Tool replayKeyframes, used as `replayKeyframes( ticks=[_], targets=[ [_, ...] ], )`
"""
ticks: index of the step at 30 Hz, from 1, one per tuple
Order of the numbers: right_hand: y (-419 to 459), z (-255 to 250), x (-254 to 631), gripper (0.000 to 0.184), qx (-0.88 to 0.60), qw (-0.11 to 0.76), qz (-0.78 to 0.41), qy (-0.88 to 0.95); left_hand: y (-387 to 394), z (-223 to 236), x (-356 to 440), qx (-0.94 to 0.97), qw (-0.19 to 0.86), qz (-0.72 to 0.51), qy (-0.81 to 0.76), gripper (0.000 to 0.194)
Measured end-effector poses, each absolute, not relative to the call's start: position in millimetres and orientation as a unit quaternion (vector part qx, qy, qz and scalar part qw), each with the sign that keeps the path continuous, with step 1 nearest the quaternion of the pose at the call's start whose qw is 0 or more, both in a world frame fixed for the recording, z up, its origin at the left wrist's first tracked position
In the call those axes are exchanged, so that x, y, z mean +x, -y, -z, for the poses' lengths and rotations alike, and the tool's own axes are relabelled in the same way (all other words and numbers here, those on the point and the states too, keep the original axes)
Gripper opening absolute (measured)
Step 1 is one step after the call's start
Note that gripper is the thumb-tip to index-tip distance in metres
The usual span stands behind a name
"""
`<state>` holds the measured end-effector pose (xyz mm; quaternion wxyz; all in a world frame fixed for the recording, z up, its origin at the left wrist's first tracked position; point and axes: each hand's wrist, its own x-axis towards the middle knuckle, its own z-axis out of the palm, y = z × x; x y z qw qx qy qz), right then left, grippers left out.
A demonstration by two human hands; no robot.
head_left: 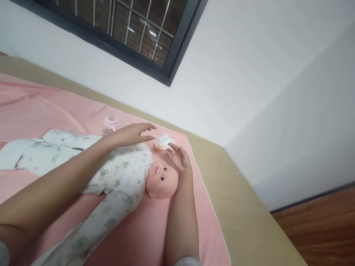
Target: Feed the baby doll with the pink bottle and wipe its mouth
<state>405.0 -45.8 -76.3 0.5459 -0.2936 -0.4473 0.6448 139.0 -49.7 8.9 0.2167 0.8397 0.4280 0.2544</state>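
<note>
A baby doll (162, 179) in a white printed sleepsuit (122, 177) lies on a pink sheet (155, 236), head toward the right. My left hand (133, 133) reaches over the doll's chest, fingers stretched out, fingertips close to a small white folded cloth (164, 141) just beyond the doll's head. My right hand (180, 158) hovers beside the doll's head, palm up and fingers apart, right below that cloth. Neither hand holds anything.
A small pink baby bottle (109, 125) stands on the sheet behind my left forearm. The sheet covers a tan mattress (238, 207) set against a white wall with a dark-framed window (172, 62). Wooden floor (324, 229) shows at the lower right.
</note>
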Motion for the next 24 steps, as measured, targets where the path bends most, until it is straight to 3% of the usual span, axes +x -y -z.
replayKeyframes(
  ticks=[6, 14, 18, 24],
  targets=[
    [71, 21, 402, 0.044, -0.245, 0.418, -0.596, 0.641, 56, -13, 147, 0.81, 0.335, -0.31, -0.368, 0.08],
    [85, -1, 390, 0.056, -0.246, 0.359, -0.574, 0.694, 64, -21, 148, 0.82, 0.397, -0.289, -0.293, 0.044],
    [85, 1, 394, 0.06, -0.232, 0.364, -0.597, 0.676, 61, -19, 146, 0.807, 0.45, -0.275, -0.266, 0.034],
    [69, 39, 408, 0.053, -0.219, 0.468, -0.644, 0.564, 62, -16, 144, 0.857, 0.441, -0.16, -0.215, 0.024]
  ],
)
